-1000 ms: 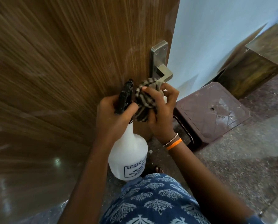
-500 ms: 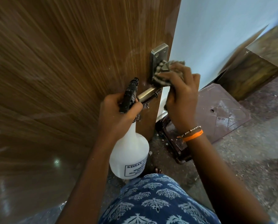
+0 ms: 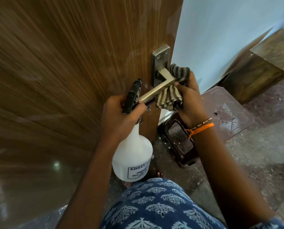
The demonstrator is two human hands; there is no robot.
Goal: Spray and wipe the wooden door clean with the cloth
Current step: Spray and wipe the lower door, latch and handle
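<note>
Wooden door [image 3: 63, 71] fills left half of view, edge-on at right, grain streaked and glossy. Steel handle plate [image 3: 160, 63] screwed near door edge; lever [image 3: 157, 90] juts out from plate, then bends down-left toward camera.

Right hand [image 3: 190, 100] curled round striped cloth [image 3: 170, 95], grey and cream, bunched. Cloth wrapped against lever at its bend, one wad above the bar, rest hanging below. Thumb pressed on cloth just under the bar. Beaded and orange thread bands [image 3: 201, 127] on right wrist.

Left hand [image 3: 121, 113] gripping neck of spray bottle [image 3: 133, 156], fingers closed round it below black trigger head [image 3: 132, 95]. Trigger head sits just beside lever tip, nozzle close to door face. Trigger finger position hidden behind head, possibly on trigger, can't tell. Bottle body white, translucent, hanging roughly upright below hand, printed label [image 3: 138, 171] low on front, partly readable "KISSAN".

Pale wall [image 3: 228, 38] right of door edge. Brown plastic stool [image 3: 220, 113] on speckled stone floor [image 3: 262, 154] beyond door, partly behind right forearm. Dark wooden furniture [image 3: 253, 76] at upper right. Blue patterned garment [image 3: 154, 209] at bottom centre, toes [image 3: 160, 175] visible just above it.
</note>
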